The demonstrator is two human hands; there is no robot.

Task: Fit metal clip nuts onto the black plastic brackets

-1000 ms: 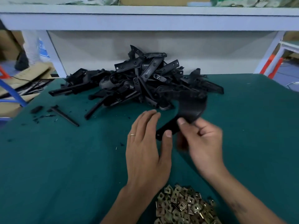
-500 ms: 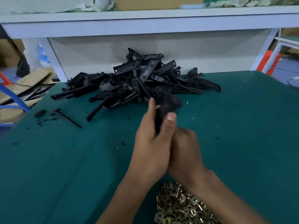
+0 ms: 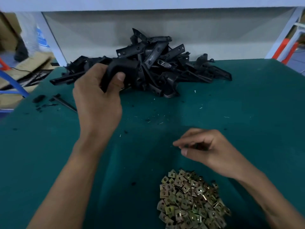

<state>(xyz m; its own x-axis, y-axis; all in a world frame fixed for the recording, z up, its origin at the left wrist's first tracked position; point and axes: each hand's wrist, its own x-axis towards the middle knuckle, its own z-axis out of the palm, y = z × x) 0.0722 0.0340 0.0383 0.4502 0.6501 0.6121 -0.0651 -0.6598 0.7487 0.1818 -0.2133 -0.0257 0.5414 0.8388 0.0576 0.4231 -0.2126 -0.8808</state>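
Note:
A heap of black plastic brackets [image 3: 166,66] lies at the back of the green table [image 3: 247,113]. My left hand [image 3: 97,100] grips one black bracket [image 3: 123,66] at the heap's left side, thumb and fingers curled round its lower end. Several brass-coloured metal clip nuts [image 3: 189,200] are piled near the front edge. My right hand [image 3: 208,149] hovers just above and behind that pile, fingers loosely curled and pointing left, with nothing visible in it; it is blurred.
A thin black strip and small black scraps [image 3: 64,101] lie on the table's left side, near its left edge. A white panel [image 3: 99,30] closes off the back behind the heap. Tiny plastic shavings dot the middle.
Both hands held one bracket together in the middle. Now my left hand has carried it back to the heap's left side, and my right hand has let go and dropped toward the clip nuts.

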